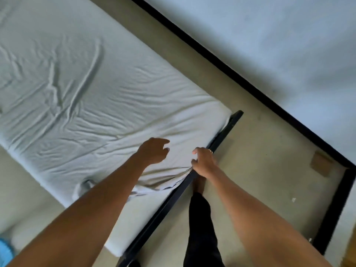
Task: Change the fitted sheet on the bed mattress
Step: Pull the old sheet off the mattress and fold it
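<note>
A person stands at the side of a bed, both bare arms reaching down over a white sheet point(96, 83) that lies wrinkled across the mattress point(117, 232).

The right hand point(204, 162) is at the mattress edge, just inside the dark frame point(167, 205). Its fingers are curled downward and appear to pinch a gather of sheet, as folds fan out from just beneath its fingertips. The left hand point(154, 151) hovers just above the sheet, a little to the left of the right fingers. Its fingers are loosely curled and hold nothing.

Behind both sets of fingers, toward the person, the sheet's edge lies bunched in a ridge. The mattress end past that ridge looks smooth and bare. So the sheet seems loose at this end and spread over the rest. Whether it is coming off or going on cannot be told from here.

The step in hand looks like working the sheet edge along this side. To do it well, the left fingers should probably come down beside the right and take a second hold on the same gather, so the pull is shared. It would help to lift the edge up and clear of the mattress side instead of dragging it flat, because the hem may catch between mattress and frame. Fingertips are best kept out of that gap.
</note>
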Demonstrator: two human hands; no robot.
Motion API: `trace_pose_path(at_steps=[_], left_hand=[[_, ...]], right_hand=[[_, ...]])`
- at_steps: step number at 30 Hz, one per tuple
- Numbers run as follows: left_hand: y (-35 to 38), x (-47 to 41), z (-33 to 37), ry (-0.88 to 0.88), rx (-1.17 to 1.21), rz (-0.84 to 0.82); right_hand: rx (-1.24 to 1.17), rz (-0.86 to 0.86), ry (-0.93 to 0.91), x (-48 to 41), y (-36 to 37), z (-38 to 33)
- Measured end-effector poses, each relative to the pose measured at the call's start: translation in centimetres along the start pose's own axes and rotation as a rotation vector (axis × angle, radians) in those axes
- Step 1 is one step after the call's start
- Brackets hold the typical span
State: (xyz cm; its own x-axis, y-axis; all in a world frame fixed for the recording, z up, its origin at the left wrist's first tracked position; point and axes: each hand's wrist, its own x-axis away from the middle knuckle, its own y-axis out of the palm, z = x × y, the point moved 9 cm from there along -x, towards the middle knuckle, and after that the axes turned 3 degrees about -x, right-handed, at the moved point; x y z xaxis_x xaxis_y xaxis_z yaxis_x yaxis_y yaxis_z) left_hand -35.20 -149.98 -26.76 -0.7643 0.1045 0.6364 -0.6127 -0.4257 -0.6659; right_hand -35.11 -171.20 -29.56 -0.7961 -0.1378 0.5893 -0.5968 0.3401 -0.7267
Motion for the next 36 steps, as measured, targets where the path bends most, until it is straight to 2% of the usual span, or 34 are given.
trace_pose_path(at_steps=[5,11,13,16,20,23,26,29,33,36], left_hand=[[0.3,-13.8,6.3,0.015,-0.022,-0.02],[3.2,-26.7,8.2,-0.127,-0.029,-0.142],[5.2,-29.1,7.9,-0.162,-0.023,-0.225],[7.7,-30.8,7.2,-0.205,-0.04,-0.281],[7.7,-31.2,6.8,-0.222,0.004,-0.278],[8.3,-32.1,6.2,-0.213,0.04,-0.259],[8.7,-32.1,5.4,-0.243,0.122,-0.279],[8.2,-31.2,5.8,-0.232,0.204,-0.288],[7.8,-30.6,5.5,-0.19,0.26,-0.254],[5.9,-29.4,5.0,-0.184,0.269,-0.178]], right_hand=[[0.067,0.06,0.006,-13.9,-7.8,7.2],[0.241,0.207,0.054,-26.8,-15.6,14.4],[0.27,0.176,0.087,-29.8,-15.3,17.2],[0.184,0.096,0.125,-32.4,-13.3,20.4],[-0.096,0.148,0.198,-33.8,-13.6,22.2],[-0.133,0.11,0.21,-34.3,-14.3,22.6],[-0.201,0.153,0.17,-33.3,-16.1,21.2],[-0.255,0.232,0.014,-30.1,-16.8,15.0],[-0.585,0.067,-0.333,-26.7,-13.7,0.5],[-0.594,0.063,-0.371,-28.3,-13.1,-2.3]])
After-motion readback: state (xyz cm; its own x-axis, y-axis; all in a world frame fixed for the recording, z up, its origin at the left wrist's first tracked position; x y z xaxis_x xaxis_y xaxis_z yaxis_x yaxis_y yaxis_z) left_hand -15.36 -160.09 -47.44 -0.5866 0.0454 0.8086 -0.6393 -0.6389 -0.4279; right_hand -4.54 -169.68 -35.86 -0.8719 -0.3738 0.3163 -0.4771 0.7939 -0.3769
